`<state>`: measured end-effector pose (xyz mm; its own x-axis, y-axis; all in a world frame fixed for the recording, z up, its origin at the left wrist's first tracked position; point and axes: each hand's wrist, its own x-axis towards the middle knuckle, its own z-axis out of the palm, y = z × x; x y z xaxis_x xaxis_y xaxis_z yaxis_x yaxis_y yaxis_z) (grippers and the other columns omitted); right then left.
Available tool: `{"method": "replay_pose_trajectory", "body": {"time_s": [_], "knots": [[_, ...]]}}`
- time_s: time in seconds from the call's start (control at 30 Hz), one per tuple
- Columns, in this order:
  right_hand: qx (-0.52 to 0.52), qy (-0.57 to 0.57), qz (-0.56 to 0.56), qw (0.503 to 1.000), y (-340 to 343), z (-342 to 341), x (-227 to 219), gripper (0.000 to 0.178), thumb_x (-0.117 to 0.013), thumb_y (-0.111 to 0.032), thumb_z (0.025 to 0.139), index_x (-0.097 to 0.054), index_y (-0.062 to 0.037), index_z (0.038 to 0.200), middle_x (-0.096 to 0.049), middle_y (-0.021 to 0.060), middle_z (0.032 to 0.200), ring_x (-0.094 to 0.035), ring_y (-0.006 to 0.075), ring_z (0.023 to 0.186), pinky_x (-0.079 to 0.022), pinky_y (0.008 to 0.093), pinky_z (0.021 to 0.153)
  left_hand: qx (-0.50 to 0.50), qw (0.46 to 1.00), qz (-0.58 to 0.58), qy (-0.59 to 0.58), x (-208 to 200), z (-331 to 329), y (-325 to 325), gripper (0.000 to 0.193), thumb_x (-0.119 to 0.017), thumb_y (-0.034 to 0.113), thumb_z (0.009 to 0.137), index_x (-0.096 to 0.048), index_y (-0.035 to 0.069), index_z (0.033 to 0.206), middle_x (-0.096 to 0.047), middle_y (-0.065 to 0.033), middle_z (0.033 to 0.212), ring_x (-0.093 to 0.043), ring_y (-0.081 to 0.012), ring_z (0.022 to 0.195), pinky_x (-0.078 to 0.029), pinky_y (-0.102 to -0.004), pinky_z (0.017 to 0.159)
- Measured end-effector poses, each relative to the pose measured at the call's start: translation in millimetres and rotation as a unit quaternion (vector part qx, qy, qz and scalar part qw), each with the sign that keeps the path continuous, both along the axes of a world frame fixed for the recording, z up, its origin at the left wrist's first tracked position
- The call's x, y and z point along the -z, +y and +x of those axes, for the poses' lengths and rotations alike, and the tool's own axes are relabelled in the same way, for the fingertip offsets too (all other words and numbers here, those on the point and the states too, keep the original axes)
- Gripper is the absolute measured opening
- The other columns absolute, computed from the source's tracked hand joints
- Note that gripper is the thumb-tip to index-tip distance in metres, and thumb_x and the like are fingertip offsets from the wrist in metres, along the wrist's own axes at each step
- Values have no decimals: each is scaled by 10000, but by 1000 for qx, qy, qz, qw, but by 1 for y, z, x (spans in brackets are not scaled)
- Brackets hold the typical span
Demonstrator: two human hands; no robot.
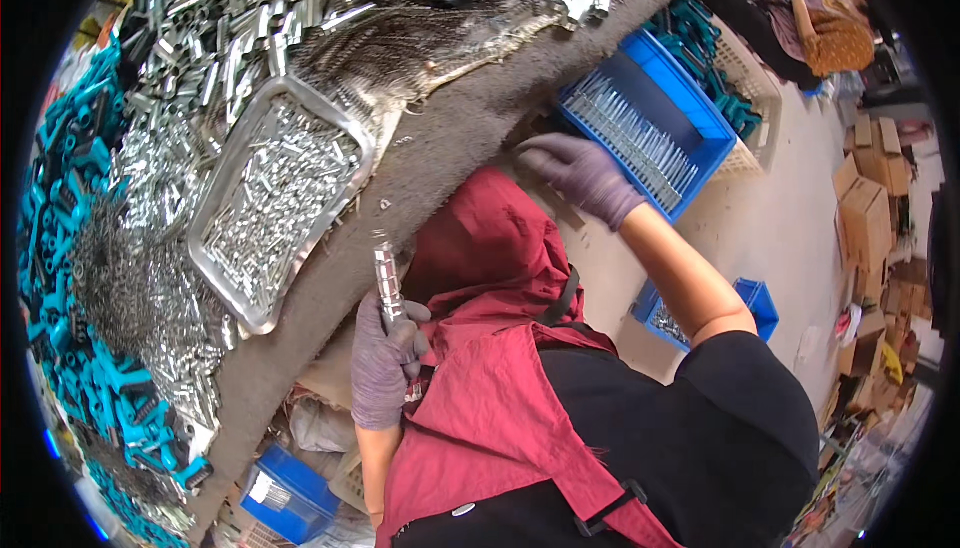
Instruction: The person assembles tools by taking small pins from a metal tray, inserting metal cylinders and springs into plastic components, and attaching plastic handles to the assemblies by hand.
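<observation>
My left hand (385, 358), in a purple-grey knit glove, is closed around a shiny segmented metal cylinder (387, 273). The cylinder stands nearly upright beside the bench edge, in front of my red apron (490, 388). My right hand (585, 178), gloved the same way, is between the bench edge and a blue crate (690, 98). Its fingers reach loosely toward the bench, and nothing shows in them. Long thin metal rods (635, 138) lie in a row in that crate. Close to my left hand, a metal tray (205, 258) on the bench holds many small silver pins.
Loose metal sleeves (250, 28) and teal tool bodies (100, 348) heap on the bench, which has a worn grey padded edge (300, 308). Blue bins (290, 493) stand lower down. Cardboard boxes (865, 208) line the right side. Another person (835, 38) sits at upper right.
</observation>
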<state>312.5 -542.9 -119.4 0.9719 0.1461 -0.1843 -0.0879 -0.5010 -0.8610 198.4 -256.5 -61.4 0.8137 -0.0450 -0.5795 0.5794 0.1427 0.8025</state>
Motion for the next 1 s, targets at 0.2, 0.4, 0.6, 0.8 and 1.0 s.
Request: {"method": "replay_pose_trajectory", "body": {"time_s": [0.2, 0.4, 0.6, 0.8, 1.0], "knots": [[300, 70, -405, 861, -193, 3, 104, 316, -498, -306, 838, -634, -92, 1026, -642, 167, 930, -620, 314, 898, -464, 365, 785, 18, 999, 10, -29, -1, 11, -28, 425, -531, 52, 774, -372, 38, 1168, -584, -92, 873, -500, -76, 480, -371, -176, 403], [351, 216, -340, 845, -224, -8, 124, 327, -484, -282, 817, -651, -74, 1005, -597, 186, 1095, -561, 338, 1051, -436, 397, 903, 3, 999, -49, -8, 11, 7, -31, 490, -583, 123, 778, -336, 40, 1193, -570, -83, 814, -497, -83, 460, -350, -181, 350], [303, 226, -418, 826, -192, -2, 121, 429, -595, -397, 801, -634, -34, 1028, -600, 216, 1080, -579, 348, 1023, -450, 416, 880, 11, 996, -76, 45, 10, 9, -32, 447, -557, 343, 869, -351, 77, 1164, -534, -33, 723, -444, -62, 430, -326, -171, 330], [326, 254, -394, 821, -178, -2, 113, 480, -634, -395, 781, -600, 5, 1043, -589, 243, 1081, -563, 362, 1043, -447, 417, 873, 8, 992, -118, 32, 16, 5, -26, 402, -523, 407, 896, -374, 118, 1132, -534, -29, 722, -446, -57, 426, -325, -160, 328], [311, 227, -418, 823, -168, -2, 109, 448, -625, -364, 796, -603, 16, 1032, -586, 256, 1071, -561, 372, 1039, -451, 418, 863, 17, 993, -114, 36, 21, 1, -19, 365, -496, 396, 911, -376, 132, 1133, -541, -22, 727, -462, -47, 434, -336, -154, 329]]}}
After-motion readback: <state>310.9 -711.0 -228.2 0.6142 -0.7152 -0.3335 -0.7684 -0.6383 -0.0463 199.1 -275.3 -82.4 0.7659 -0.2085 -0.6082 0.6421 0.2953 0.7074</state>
